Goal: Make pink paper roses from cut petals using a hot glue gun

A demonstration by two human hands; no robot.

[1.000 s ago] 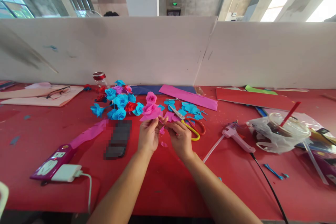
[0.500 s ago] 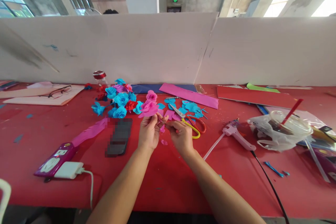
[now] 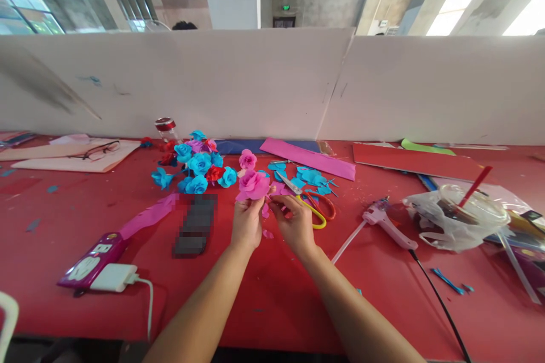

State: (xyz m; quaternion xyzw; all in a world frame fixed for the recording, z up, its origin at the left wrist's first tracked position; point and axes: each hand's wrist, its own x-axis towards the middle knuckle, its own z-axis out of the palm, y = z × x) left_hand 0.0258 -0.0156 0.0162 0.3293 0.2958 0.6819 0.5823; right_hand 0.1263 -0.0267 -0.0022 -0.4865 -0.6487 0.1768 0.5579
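Observation:
Fingers closed, my left hand (image 3: 247, 225) holds a pink paper flower (image 3: 252, 184) from below, its bloom facing up. My right hand (image 3: 294, 220) is pinched beside it at the flower's base; whatever sits between its fingertips is too small to make out. Scissors (image 3: 317, 214) with yellow and red handles lie just right of my right hand, blades pointing up and left. Behind the hands are blue paper petals (image 3: 310, 174) and another pink flower (image 3: 247, 159). Left of them stands a bunch of blue, red and purple paper flowers (image 3: 199, 163).
On the red table (image 3: 264, 306), a dark phone-like object (image 3: 196, 227) and a white charger (image 3: 114, 277) lie left. A pink glue gun (image 3: 389, 223) with its cord and a bagged drink cup (image 3: 460, 215) are right. Pink paper (image 3: 307, 159) lies behind.
The held pink flower has turned more upright and moved slightly right, while my left hand has rotated beneath it. My right hand's fingers have shifted slightly. The whole view has moved a little.

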